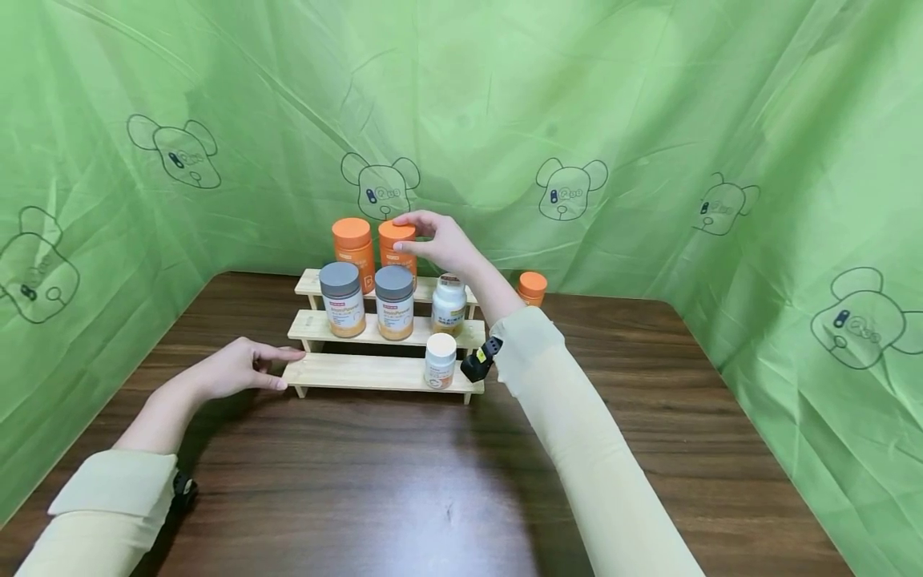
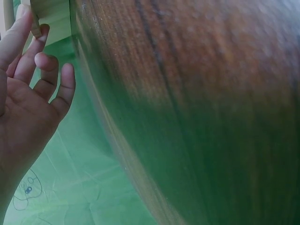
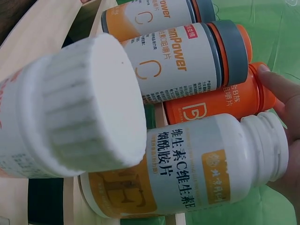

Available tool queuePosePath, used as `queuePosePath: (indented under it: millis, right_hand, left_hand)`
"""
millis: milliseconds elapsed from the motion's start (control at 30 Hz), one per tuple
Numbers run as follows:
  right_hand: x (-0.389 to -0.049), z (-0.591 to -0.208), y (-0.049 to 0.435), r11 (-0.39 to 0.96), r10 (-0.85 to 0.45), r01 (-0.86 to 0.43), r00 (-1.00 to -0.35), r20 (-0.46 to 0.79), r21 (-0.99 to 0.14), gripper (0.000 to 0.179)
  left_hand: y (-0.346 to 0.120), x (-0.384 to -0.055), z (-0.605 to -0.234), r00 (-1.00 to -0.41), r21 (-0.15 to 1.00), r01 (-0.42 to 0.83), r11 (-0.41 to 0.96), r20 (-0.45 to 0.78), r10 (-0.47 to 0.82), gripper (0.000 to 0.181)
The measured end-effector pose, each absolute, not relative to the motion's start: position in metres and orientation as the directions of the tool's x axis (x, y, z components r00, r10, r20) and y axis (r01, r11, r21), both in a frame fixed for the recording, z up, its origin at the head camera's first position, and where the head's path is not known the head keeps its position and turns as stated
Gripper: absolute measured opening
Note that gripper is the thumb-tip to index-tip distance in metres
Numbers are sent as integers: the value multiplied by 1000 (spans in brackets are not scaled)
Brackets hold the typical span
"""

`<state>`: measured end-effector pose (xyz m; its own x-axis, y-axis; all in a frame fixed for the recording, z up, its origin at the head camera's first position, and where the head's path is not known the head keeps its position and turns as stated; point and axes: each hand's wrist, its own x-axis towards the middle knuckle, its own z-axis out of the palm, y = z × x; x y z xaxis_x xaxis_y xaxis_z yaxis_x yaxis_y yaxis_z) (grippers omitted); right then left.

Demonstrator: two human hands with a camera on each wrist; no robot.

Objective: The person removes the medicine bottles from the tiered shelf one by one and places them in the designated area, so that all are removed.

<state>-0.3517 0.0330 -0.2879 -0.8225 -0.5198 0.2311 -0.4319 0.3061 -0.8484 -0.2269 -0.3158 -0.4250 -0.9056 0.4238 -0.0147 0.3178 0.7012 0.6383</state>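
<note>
- Both hands are engaged: the left hand [image 1: 234, 370] pinches the end of the bottom step of a pale wooden three-tier rack [image 1: 353, 370] between thumb and forefinger, while the right hand [image 1: 443, 242] grips the cap of an orange cylindrical plastic bottle [image 1: 393, 256].
- That bottle is upright at the top tier, just right of a matching orange bottle [image 1: 354, 250]; its base is hidden, so I cannot tell whether it bears fully on the board.
- Holding the cap near its rim suits this crowded spot; any move should go straight up or down, without tilting.
- Mind the white plastic jar with a dark grey lid [image 1: 394, 311] in front, and the white bottle with a yellow label [image 1: 449, 306], close under the right hand on the middle tier.
- A light, steady left pinch should stop the rack sliding on the dark wood-grain tabletop [image 1: 404, 457]; pulling could topple the small white bottle [image 1: 440, 365] on the bottom step.
- Release only once the base feels flat.
</note>
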Motion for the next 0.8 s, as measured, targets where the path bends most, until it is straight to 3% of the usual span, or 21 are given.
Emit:
queuePosePath:
  millis: [800]
  right_hand:
    - [-349, -274, 54, 272, -446, -461, -838, 314, -844, 44]
  left_hand:
    - [-317, -228, -427, -908, 636, 316, 704, -13, 419, 54]
